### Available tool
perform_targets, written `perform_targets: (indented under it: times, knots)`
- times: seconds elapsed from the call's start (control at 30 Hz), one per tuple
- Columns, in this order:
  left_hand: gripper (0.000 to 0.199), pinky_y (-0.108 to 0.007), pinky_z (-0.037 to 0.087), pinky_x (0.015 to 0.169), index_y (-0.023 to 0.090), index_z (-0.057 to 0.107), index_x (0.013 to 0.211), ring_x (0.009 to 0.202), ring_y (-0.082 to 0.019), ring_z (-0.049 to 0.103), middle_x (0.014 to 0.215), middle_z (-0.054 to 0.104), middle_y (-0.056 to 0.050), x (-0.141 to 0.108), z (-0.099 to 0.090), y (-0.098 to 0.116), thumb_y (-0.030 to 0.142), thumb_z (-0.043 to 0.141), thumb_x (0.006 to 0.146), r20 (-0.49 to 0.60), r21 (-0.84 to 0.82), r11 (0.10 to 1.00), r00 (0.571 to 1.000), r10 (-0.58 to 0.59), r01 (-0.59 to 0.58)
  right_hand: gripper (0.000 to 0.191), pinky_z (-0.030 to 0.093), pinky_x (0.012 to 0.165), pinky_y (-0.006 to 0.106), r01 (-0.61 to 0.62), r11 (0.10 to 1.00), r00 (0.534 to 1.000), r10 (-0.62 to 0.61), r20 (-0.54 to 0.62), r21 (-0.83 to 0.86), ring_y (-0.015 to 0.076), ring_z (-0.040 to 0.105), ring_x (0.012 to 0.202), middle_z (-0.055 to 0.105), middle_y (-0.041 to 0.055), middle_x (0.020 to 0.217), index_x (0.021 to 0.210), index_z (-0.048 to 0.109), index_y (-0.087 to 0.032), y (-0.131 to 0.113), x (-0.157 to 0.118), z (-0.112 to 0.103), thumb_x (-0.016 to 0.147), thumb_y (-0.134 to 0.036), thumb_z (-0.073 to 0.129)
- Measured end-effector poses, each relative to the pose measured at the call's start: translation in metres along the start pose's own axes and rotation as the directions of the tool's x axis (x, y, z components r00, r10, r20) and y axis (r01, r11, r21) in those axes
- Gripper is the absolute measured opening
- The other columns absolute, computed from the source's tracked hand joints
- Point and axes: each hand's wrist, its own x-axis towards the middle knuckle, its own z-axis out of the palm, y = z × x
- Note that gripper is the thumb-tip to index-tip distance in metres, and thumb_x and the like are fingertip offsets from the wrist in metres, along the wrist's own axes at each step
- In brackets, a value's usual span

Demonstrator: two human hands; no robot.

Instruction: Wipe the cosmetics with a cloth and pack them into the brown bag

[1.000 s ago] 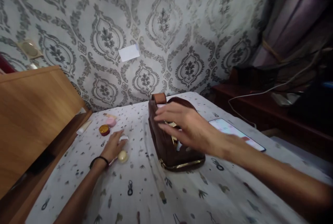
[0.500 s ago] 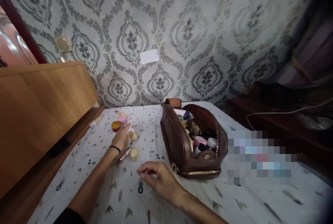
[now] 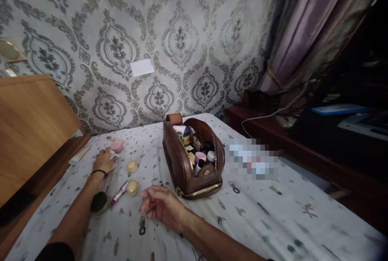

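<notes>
My left hand (image 3: pixel 103 161) reaches over the sheet at the left, fingers curled down, with a crumpled white tissue (image 3: pixel 113 156) showing at their right side. Just beyond the fingertips is a pink jar (image 3: pixel 117 146). Right of this hand are two small cream-yellow jars (image 3: pixel 132 167) and a lip gloss tube (image 3: pixel 119 193). By my left forearm stands a dark-lidded jar (image 3: pixel 100 203). Hovering in front of the bag, my right hand (image 3: pixel 165 206) is loosely bent, fingers apart, holding nothing. The brown leather toiletry bag (image 3: pixel 178 164) is unzipped and full of cosmetics.
A white tube (image 3: pixel 79 155) lies near the left edge, and a tan tube (image 3: pixel 115 139) behind the pink jar. The wooden panel (image 3: pixel 39 111) borders the left. Patterned wall stands behind. A dark red ledge (image 3: pixel 254 125) with a white cable runs along the right.
My view has turned to the right. My left hand has moved left with the tissue, over where the red-and-gold jar was showing. My right hand's fingers have loosened from their near-pinch.
</notes>
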Motion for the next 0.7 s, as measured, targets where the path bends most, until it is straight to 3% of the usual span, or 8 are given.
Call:
perform_targets:
  times: [0.17,0.23,0.27,0.33,0.43,0.5,0.6,0.7]
  knots:
    - [0.054,-0.040,0.046,0.095,0.004,0.048,0.125,0.112,-0.034,0.059,0.118,0.058,-0.022,-0.007,-0.015,0.000,0.039,0.046,0.083,-0.028,-0.046,0.999,1.000,-0.010,0.009,0.042,0.040,0.055,0.023,-0.004,0.999,1.000,0.005,0.030,-0.036,0.0142,0.065,0.060,0.070,0.0059,0.064,0.087,0.068,-0.010,0.002,0.001,-0.003,0.065,-0.044,0.078]
    - [0.054,-0.036,0.047,0.094,0.007,0.048,0.124,0.110,-0.029,0.059,0.115,0.061,-0.017,-0.022,-0.026,0.005,0.043,0.046,0.084,-0.057,-0.173,0.983,0.997,0.052,-0.062,0.043,0.040,0.056,0.023,0.003,0.999,0.999,-0.002,0.041,-0.033,0.0140,0.065,0.062,0.070,0.0051,0.066,0.089,0.068,-0.010,0.002,0.001,-0.004,0.067,-0.045,0.078]
    - [0.053,-0.035,0.048,0.093,0.010,0.049,0.123,0.108,-0.028,0.060,0.113,0.062,-0.014,-0.033,-0.032,0.009,0.046,0.046,0.084,-0.081,-0.305,0.944,0.991,0.107,-0.127,0.044,0.041,0.056,0.023,0.008,1.000,0.999,-0.007,0.041,-0.023,0.0141,0.066,0.063,0.071,0.0046,0.069,0.092,0.067,-0.011,0.002,0.001,-0.004,0.068,-0.047,0.078]
    - [0.055,-0.035,0.049,0.090,0.016,0.049,0.125,0.105,-0.026,0.061,0.112,0.065,-0.009,-0.063,-0.045,0.021,0.052,0.050,0.084,-0.079,-0.584,0.774,0.967,0.243,-0.243,0.051,0.042,0.056,0.023,0.014,1.000,0.999,-0.014,0.029,0.002,0.0149,0.069,0.066,0.072,0.0036,0.077,0.099,0.066,-0.014,0.002,0.000,-0.003,0.067,-0.052,0.079]
    - [0.055,-0.032,0.049,0.091,0.020,0.046,0.132,0.104,-0.023,0.062,0.117,0.065,-0.006,-0.111,-0.054,0.047,0.047,0.056,0.085,0.032,-0.770,0.598,0.922,0.386,-0.223,0.061,0.043,0.053,0.021,0.004,0.999,1.000,-0.005,0.014,0.039,0.0155,0.071,0.068,0.072,0.0022,0.085,0.106,0.064,-0.018,0.001,-0.001,-0.001,0.066,-0.061,0.077]
    - [0.051,-0.033,0.048,0.093,0.021,0.048,0.133,0.106,-0.023,0.062,0.122,0.063,-0.007,-0.135,-0.050,0.064,0.037,0.058,0.085,0.046,-0.800,0.537,0.867,0.496,-0.265,0.060,0.043,0.051,0.020,-0.001,0.998,1.000,0.000,0.007,0.061,0.0147,0.070,0.066,0.072,0.0027,0.084,0.100,0.066,-0.016,0.000,-0.001,0.000,0.067,-0.064,0.076]
    - [0.047,-0.038,0.044,0.102,0.021,0.054,0.130,0.118,-0.026,0.056,0.128,0.059,-0.010,-0.152,-0.034,0.081,0.023,0.056,0.083,-0.082,-0.755,0.480,0.791,0.606,-0.447,0.051,0.042,0.048,0.018,0.019,0.994,0.999,-0.015,-0.032,0.107,0.0107,0.066,0.058,0.070,0.0019,0.072,0.085,0.067,-0.012,0.000,-0.001,-0.001,0.067,-0.059,0.078]
    - [0.045,-0.041,0.041,0.105,0.020,0.053,0.130,0.121,-0.026,0.053,0.128,0.058,-0.012,-0.156,-0.019,0.086,0.019,0.053,0.085,-0.212,-0.691,0.461,0.766,0.607,-0.556,0.044,0.040,0.047,0.016,0.036,0.987,0.997,-0.026,-0.067,0.154,0.0080,0.064,0.056,0.068,-0.0007,0.069,0.083,0.066,-0.013,-0.001,-0.001,-0.003,0.067,-0.050,0.082]
